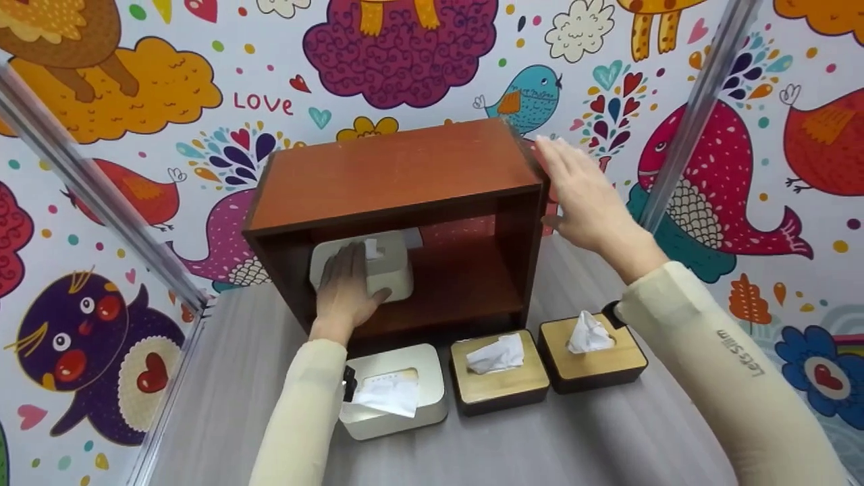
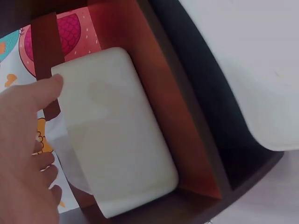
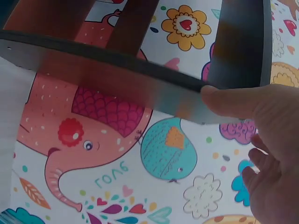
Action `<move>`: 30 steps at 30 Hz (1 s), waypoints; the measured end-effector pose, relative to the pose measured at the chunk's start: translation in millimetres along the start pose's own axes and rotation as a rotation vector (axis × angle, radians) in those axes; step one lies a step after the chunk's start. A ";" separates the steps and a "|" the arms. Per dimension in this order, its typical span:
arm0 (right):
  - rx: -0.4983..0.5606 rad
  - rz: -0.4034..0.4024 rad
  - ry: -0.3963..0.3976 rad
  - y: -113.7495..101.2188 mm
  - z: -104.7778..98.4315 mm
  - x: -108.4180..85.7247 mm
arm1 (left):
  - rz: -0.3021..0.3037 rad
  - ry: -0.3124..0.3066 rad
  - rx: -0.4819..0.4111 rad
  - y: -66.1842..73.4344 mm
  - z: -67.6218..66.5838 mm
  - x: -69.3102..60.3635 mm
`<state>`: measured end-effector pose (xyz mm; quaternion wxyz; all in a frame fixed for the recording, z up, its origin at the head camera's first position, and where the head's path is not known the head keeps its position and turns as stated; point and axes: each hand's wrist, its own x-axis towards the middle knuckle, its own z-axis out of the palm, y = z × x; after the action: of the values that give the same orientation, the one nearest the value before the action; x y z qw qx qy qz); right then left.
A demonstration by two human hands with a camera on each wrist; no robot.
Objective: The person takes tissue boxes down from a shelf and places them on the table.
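Note:
A cream tissue box (image 1: 398, 278) stands inside the left part of a brown wooden shelf unit (image 1: 405, 165); the left wrist view shows its plain side (image 2: 112, 130). My left hand (image 1: 344, 287) lies over its top with the fingers extended, and the thumb touches one edge. A white tissue (image 1: 371, 250) sticks out beside those fingers. At the unit's right side is my right hand (image 1: 584, 192), its fingers stretched out. In the right wrist view the thumb (image 3: 224, 100) of that hand rests against the front edge of the side panel (image 3: 117, 79).
On the grey table (image 1: 540, 445) in front of the unit stand a second cream tissue box (image 1: 432, 422) and two dark boxes with wooden lids, one in the middle (image 1: 503, 388) and one at the right (image 1: 563, 364). A patterned wall (image 1: 270, 40) rises behind.

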<state>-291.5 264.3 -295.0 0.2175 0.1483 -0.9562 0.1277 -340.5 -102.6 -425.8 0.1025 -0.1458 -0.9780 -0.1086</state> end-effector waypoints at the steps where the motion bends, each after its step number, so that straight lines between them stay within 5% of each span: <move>1: -0.007 -0.021 -0.003 -2.2 1.6 2.1 | -0.005 -0.019 0.003 0.2 -0.3 2.7; 6: -0.076 -0.095 -0.042 -7.8 10.2 8.8 | -0.008 -0.074 0.013 2.8 -1.6 14.4; 18: -0.114 -0.084 -0.040 -9.0 15.4 7.6 | -0.067 -0.195 -0.011 6.1 5.6 24.2; 25: -0.098 -0.061 -0.032 -9.7 17.1 6.8 | -0.066 -0.150 0.005 5.2 14.0 29.1; 30: -0.088 -0.054 -0.033 -11.2 18.1 5.8 | -0.068 -0.173 0.024 6.0 14.8 30.0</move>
<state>-299.5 247.0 -306.1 0.2112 0.1664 -0.9601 0.0771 -369.2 -85.5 -431.9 0.0155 -0.1202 -0.9888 -0.0870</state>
